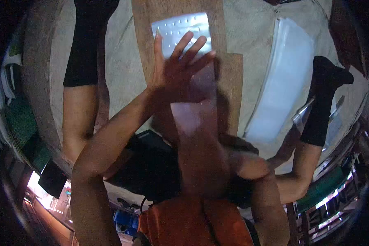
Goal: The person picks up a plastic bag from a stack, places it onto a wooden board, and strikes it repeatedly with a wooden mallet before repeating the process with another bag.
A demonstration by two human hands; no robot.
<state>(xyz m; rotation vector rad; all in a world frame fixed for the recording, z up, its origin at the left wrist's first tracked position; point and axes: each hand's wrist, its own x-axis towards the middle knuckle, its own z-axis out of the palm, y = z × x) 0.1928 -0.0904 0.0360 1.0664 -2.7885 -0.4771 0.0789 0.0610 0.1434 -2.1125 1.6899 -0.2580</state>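
A shiny, translucent plastic strip (192,22) with rows of small raised marks at its far end lies lengthwise on a brown wooden board (233,82). Spread over its upper part, my left hand (178,67) has its fingers apart and pressed on or just over the strip. Nearer my body, the strip runs down toward my lap, its lower part dim and blurred. My right arm bends in from the right, and my right hand (205,160) is smeared by motion near the strip's lower end; its fingers cannot be made out.
A stack of long translucent plastic sheets (285,78) lies on the pale floor cloth (250,24) right of the board. My legs in dark socks (88,45) stretch along both sides. Dark green material (22,123) is at the left edge.
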